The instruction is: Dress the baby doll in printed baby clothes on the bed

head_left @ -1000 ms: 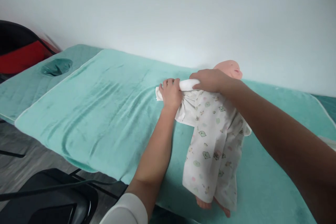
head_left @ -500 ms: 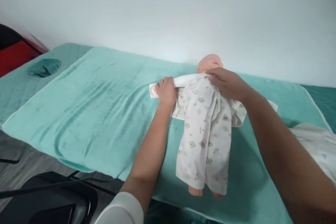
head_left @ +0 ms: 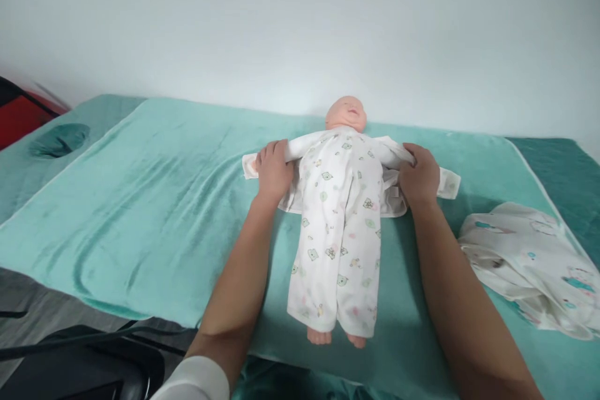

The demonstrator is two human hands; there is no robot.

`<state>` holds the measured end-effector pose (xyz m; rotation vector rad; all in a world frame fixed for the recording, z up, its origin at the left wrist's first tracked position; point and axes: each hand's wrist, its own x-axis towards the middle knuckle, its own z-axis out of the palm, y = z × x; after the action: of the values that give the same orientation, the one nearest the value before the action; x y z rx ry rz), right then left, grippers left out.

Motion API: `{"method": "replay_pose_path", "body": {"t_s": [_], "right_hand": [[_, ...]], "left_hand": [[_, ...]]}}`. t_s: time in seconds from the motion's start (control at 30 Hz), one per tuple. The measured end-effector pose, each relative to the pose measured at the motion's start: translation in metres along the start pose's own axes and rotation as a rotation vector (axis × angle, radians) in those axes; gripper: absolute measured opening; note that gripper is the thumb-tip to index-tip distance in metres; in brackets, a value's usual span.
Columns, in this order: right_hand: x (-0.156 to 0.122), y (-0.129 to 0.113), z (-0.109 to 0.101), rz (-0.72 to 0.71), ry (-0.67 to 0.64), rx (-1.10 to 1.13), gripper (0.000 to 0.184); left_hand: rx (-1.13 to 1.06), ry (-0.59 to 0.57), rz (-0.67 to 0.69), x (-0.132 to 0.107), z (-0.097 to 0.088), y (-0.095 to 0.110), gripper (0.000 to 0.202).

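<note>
Bed [head_left: 178, 181]: green-covered.
Doll [head_left: 344, 156]: on its back atop it (I can see its bare feet [head_left: 319, 336]).
Cloth [head_left: 534, 265]: crumpled, off to the right.
Left hand [head_left: 275, 170]: fingers closed round one sleeve [head_left: 300, 146].
Right hand [head_left: 420, 176]: fingers gripping the other sleeve [head_left: 392, 151].

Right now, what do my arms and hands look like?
Your left hand and right hand are bare, with no gloves, and no watch or bracelet shows. A plain white sleeve covers the left arm at the picture's bottom edge; no sleeve shows on the right arm.
</note>
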<state>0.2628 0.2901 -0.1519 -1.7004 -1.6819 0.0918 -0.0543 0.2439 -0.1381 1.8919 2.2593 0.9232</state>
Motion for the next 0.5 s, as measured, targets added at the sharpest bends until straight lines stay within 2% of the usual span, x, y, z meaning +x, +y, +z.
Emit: {"method": "replay_pose_path", "body": {"t_s": [0.1, 0.13, 0.2, 0.27, 0.37, 0.43, 0.5], "right_hand": [[0.001, 0.004, 0.002, 0.055, -0.018, -0.007, 0.052], [0.0, 0.003, 0.002, 0.057, -0.03, -0.019, 0.05], [0.0, 0.001, 0.004, 0.064, -0.046, -0.041, 0.044], [0.0, -0.001, 0.004, 0.076, -0.058, -0.054, 0.041], [0.001, -0.003, 0.004, 0.098, -0.076, -0.066, 0.039], [0.001, -0.004, 0.003, 0.113, -0.095, -0.066, 0.038], [0.001, -0.006, 0.002, 0.127, -0.121, -0.059, 0.038]], "left_hand": [[-0.323, 0.038, 0.174, -0.008, -0.017, 0.035, 0.036], [-0.398, 0.001, 0.252, -0.009, -0.021, 0.053, 0.033], [-0.414, -0.161, 0.425, -0.008, -0.023, 0.092, 0.031], [-0.223, -0.331, 0.561, -0.002, -0.017, 0.131, 0.03], [0.216, -0.553, 0.722, 0.01, 0.004, 0.179, 0.027], [0.343, -0.603, 0.735, 0.018, 0.021, 0.199, 0.032], [0.414, -0.62, 0.712, 0.024, 0.036, 0.211, 0.036]]}}
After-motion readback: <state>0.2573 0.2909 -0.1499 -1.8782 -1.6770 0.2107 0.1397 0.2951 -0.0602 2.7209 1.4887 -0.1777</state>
